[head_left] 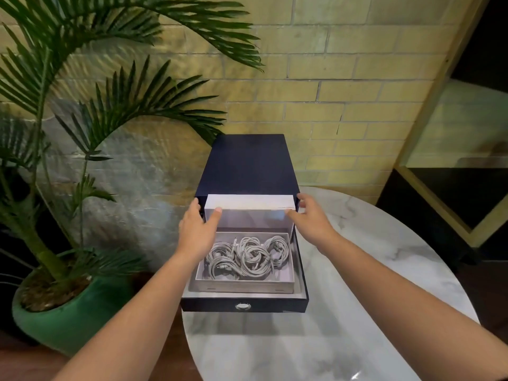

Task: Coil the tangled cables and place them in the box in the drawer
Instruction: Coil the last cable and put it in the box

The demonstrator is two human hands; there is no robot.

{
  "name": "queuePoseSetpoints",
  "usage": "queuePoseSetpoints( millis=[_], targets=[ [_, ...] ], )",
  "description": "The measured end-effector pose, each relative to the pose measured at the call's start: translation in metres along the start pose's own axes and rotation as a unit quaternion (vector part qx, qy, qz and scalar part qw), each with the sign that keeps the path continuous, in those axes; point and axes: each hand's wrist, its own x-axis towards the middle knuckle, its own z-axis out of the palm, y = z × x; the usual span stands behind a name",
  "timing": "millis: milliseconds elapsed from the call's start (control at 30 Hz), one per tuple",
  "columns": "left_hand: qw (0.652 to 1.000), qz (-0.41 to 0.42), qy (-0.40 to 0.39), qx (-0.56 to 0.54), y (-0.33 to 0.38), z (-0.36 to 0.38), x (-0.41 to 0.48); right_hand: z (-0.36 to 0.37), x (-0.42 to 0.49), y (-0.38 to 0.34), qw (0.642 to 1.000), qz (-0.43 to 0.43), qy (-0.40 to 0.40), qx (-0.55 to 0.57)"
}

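Observation:
A dark navy drawer unit [247, 163] stands on a round marble table, its drawer [244, 306] pulled out toward me. Inside the drawer lies a pale open box [244, 285] holding several coiled grey-white cables [247, 255]. The box's lid [248, 213] stands tilted up at the back of the drawer. My left hand [196, 229] holds the lid's left side, thumb on its front face. My right hand [310, 218] holds the lid's right side, thumb on the front, fingers behind.
The marble table [357, 312] stretches to the right and toward me. A potted palm in a green pot [68, 312] stands on the floor at the left, its fronds reaching near the drawer unit. A brick wall rises behind.

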Motion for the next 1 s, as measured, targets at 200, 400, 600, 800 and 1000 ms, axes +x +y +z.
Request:
queuePoseSetpoints(
  millis=[200,400,600,800,1000],
  targets=[
    [0.997,-0.037,-0.022,-0.063,0.006,0.001,-0.001,-0.003,-0.012,-0.006,0.99,0.0,-0.092,0.106],
    [0.998,-0.035,0.031,-0.051,0.01,0.0,-0.015,-0.004,-0.03,-0.001,0.992,-0.015,-0.078,0.094],
    [0.992,-0.035,0.1,-0.064,0.005,-0.004,-0.032,-0.002,-0.049,0.009,0.994,-0.002,-0.044,0.101],
    [0.988,-0.074,0.131,-0.046,-0.003,0.003,-0.048,0.0,-0.065,0.021,0.997,-0.003,-0.018,0.073],
    [0.99,-0.043,0.123,-0.051,-0.011,0.006,-0.063,0.007,-0.082,0.027,0.994,0.008,-0.044,0.099]
  ],
)
